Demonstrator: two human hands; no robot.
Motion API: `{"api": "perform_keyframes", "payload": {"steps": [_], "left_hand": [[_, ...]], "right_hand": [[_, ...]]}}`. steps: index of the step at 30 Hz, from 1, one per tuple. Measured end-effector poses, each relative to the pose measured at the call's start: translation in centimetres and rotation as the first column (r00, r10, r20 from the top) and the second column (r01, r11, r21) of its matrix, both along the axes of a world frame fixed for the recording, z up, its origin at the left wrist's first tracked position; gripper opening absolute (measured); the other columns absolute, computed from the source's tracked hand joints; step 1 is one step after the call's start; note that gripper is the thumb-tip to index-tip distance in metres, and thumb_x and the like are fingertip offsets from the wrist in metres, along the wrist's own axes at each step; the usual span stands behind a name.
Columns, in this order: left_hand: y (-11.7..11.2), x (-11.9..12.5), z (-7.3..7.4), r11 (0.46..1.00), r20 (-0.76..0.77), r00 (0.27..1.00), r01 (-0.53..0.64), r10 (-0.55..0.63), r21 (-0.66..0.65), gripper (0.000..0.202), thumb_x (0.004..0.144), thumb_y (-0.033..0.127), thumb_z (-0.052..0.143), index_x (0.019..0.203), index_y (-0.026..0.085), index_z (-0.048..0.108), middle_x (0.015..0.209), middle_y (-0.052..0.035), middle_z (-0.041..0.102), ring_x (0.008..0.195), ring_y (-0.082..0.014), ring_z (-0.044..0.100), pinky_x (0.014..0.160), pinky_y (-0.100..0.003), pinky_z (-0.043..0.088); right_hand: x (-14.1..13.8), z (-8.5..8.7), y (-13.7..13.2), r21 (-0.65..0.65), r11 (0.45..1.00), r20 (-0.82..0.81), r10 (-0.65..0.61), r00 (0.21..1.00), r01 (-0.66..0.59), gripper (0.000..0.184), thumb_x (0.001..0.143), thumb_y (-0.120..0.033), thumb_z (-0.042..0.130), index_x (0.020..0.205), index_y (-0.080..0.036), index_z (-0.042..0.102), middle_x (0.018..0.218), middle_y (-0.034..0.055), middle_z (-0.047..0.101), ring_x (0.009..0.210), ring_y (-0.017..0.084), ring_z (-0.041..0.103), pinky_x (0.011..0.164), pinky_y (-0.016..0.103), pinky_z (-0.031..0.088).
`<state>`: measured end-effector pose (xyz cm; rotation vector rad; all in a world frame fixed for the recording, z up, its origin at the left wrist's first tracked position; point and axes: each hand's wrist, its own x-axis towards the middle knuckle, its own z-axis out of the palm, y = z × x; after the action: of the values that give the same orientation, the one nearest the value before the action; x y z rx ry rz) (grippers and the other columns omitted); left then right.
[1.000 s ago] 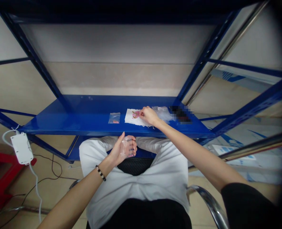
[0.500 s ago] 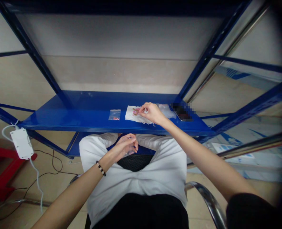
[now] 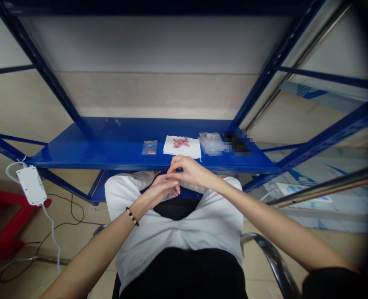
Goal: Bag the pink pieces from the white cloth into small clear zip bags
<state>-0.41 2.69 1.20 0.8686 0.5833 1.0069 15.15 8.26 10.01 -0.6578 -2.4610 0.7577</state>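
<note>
My left hand (image 3: 160,190) is closed around a clear plastic bag (image 3: 170,195) over my lap, in front of the shelf edge. My right hand (image 3: 190,169) meets it there, fingertips pinched together at the left fingers. Whatever the pinch holds is too small or hidden to make out. Just beyond, a white cloth (image 3: 194,153) lies on the blue shelf with a heap of small pink and brownish pieces (image 3: 181,143) on it. To its left lies a small zip bag (image 3: 149,146) with a few pinkish pieces at the bottom.
Right of the cloth are several clear plastic bags (image 3: 211,143) and a dark, blurred-out object (image 3: 238,143). The blue shelf (image 3: 118,143) has uprights at both sides. A white power box (image 3: 31,185) hangs on its cable at left, near a red stool (image 3: 8,228).
My right hand has drawn back from the heap on the cloth to my left hand. The whole heap now shows. My left hand has stayed in nearly the same place with the bag.
</note>
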Motion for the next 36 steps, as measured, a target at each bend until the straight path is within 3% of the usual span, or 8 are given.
{"api": "perform_keyframes", "payload": {"steps": [4, 8, 12, 15, 22, 30, 36], "left_hand": [[0.0, 0.0, 0.4, 1.0, 0.048, 0.999, -0.001, 0.002, -0.028, 0.029, 0.076, 0.03, 0.075, 0.095, 0.011, 0.065, 0.07, -0.004, 0.062, 0.067, -0.015, 0.062, 0.063, -0.026, 0.048], [0.0, -0.1, 0.4, 0.997, 0.087, 0.996, 0.004, 0.003, -0.075, 0.029, 0.078, 0.032, 0.073, 0.098, 0.012, 0.064, 0.072, -0.0036, 0.06, 0.066, -0.0153, 0.061, 0.059, -0.025, 0.047], [0.0, 0.1, 0.1, 0.995, 0.086, 0.996, -0.005, 0.014, -0.102, 0.026, 0.081, 0.032, 0.07, 0.098, 0.013, 0.064, 0.072, -0.0035, 0.059, 0.065, -0.015, 0.061, 0.057, -0.025, 0.047], [0.1, 0.3, 0.0, 0.996, 0.065, 0.998, -0.009, 0.014, -0.084, 0.024, 0.083, 0.03, 0.068, 0.098, 0.012, 0.063, 0.073, -0.0041, 0.059, 0.066, -0.0146, 0.061, 0.059, -0.025, 0.048], [0.3, 0.5, -0.1, 0.997, 0.04, 0.999, -0.012, 0.015, -0.077, 0.022, 0.085, 0.03, 0.065, 0.097, 0.012, 0.063, 0.071, -0.0045, 0.06, 0.064, -0.0146, 0.061, 0.057, -0.024, 0.047], [0.2, 0.4, 0.1, 0.998, 0.033, 0.999, -0.014, 0.017, -0.064, 0.022, 0.084, 0.03, 0.066, 0.096, 0.012, 0.063, 0.071, -0.0042, 0.059, 0.063, -0.0143, 0.06, 0.056, -0.024, 0.047], [0.2, 0.4, 0.0, 0.998, 0.027, 1.0, 0.002, -0.001, -0.064, 0.024, 0.084, 0.032, 0.067, 0.099, 0.013, 0.063, 0.072, -0.0038, 0.059, 0.061, -0.0133, 0.06, 0.056, -0.023, 0.046]], "right_hand": [[0.5, 0.2, 1.7, -0.006, 0.997, -0.071, -0.075, 0.995, 0.074, 0.017, 0.088, -0.024, 0.061, 0.08, -0.019, 0.076, 0.077, 0.0034, 0.069, 0.073, 0.016, 0.061, 0.071, 0.029, 0.044], [1.6, -0.5, 5.9, -0.001, 0.964, -0.14, -0.262, 0.955, 0.265, 0.017, 0.086, -0.024, 0.061, 0.086, -0.017, 0.076, 0.085, 0.0048, 0.074, 0.075, 0.018, 0.063, 0.07, 0.028, 0.045], [3.3, -1.7, 11.3, -0.029, 0.849, -0.128, -0.526, 0.841, 0.527, 0.019, 0.082, -0.015, 0.059, 0.091, -0.014, 0.076, 0.082, 0.0061, 0.075, 0.069, 0.017, 0.064, 0.065, 0.026, 0.046], [4.5, -2.3, 14.3, 0.007, 0.779, -0.036, -0.627, 0.778, 0.627, 0.021, 0.079, -0.01, 0.059, 0.09, -0.014, 0.076, 0.082, 0.006, 0.076, 0.071, 0.016, 0.066, 0.065, 0.023, 0.047], [4.3, -2.7, 15.7, 0.169, 0.809, 0.186, -0.587, 0.788, 0.563, 0.016, 0.08, -0.013, 0.063, 0.084, -0.019, 0.077, 0.082, 0.0024, 0.076, 0.074, 0.015, 0.068, 0.065, 0.02, 0.045], [4.0, -3.5, 15.0, 0.274, 0.794, 0.268, -0.605, 0.75, 0.543, 0.01, 0.078, -0.013, 0.067, 0.079, -0.018, 0.075, 0.083, 0.0064, 0.075, 0.077, 0.018, 0.068, 0.066, 0.022, 0.043], [4.1, -3.8, 15.1, 0.324, 0.826, 0.29, -0.551, 0.782, 0.462, 0.009, 0.079, -0.018, 0.067, 0.078, -0.02, 0.076, 0.083, 0.0056, 0.075, 0.079, 0.018, 0.066, 0.069, 0.023, 0.044]]}}
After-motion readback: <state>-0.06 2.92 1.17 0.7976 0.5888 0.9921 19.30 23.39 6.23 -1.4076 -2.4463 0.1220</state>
